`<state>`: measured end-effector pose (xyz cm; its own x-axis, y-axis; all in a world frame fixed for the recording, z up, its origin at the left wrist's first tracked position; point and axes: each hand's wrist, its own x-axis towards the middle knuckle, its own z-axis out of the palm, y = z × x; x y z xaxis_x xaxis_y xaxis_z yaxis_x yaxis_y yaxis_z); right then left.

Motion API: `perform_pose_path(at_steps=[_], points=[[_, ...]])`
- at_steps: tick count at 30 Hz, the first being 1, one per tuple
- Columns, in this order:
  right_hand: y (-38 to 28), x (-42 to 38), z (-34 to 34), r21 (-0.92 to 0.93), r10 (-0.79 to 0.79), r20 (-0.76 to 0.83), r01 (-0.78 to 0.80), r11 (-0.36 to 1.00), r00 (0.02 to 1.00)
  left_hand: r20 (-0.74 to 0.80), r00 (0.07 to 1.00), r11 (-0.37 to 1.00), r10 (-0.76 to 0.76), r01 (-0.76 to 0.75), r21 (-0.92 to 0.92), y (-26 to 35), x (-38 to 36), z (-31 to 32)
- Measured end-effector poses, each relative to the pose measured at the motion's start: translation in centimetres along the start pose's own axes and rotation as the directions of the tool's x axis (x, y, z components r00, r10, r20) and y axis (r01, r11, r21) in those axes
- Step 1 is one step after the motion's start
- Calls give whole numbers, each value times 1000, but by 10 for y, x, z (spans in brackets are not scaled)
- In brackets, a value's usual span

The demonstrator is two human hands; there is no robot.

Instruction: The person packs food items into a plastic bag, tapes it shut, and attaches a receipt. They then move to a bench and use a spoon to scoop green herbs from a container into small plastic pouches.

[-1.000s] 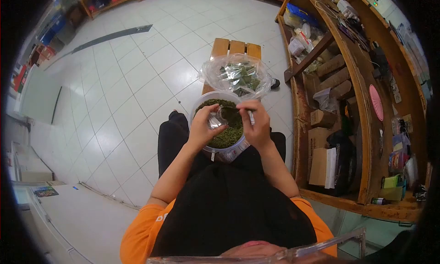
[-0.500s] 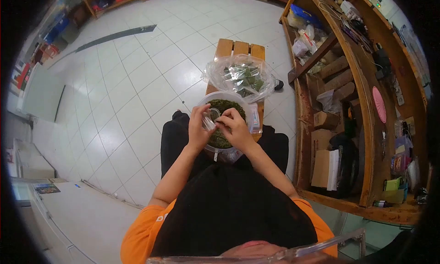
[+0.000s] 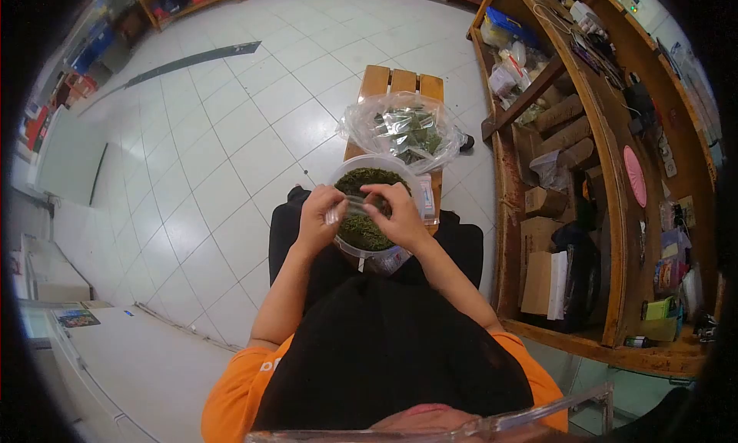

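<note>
A round, clear-walled tub (image 3: 350,163) full of green moss-like material (image 3: 365,231) sits between the knees. Over its left side, my left hand (image 3: 319,216) is closed on a small clear plastic piece (image 3: 357,205), which is blurred and reaches across above the moss. Opposite it, my right hand (image 3: 396,216) has its thumb and curled index finger apart, right by the plastic's far end. Behind the tub, a clear plastic bag (image 3: 361,124) with green leafy pieces inside rests on a slatted wooden bench (image 3: 377,80).
A small flat packet (image 3: 425,197) lies on the bench right of the tub. The wooden shelf unit (image 3: 588,120) along the right holds cardboard boxes (image 3: 546,201) and bags. White floor tiles (image 3: 231,158) spread to the left, where a white cabinet (image 3: 73,158) stands.
My hands have moved apart, the left one leftward. My right thumb and fingertips, pinched together at the clear plastic before, are now separated, and more moss shows between the hands.
</note>
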<state>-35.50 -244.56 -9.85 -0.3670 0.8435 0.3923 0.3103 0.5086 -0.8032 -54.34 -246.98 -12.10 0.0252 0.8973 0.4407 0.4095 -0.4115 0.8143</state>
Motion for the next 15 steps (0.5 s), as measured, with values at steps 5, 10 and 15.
perform_pose_path(at_steps=[5,10,15], points=[[17,-2,15,-93,-69,85,77,993,994,122,978,964,169,-189,186,16,3,-2],[20,-1,19,-171,220,110,-199,965,969,80,988,946,132,-150,289,12,5,-5],[50,16,10,363,484,-225,-388,847,846,-55,998,999,-17,19,35,21,1,3]])
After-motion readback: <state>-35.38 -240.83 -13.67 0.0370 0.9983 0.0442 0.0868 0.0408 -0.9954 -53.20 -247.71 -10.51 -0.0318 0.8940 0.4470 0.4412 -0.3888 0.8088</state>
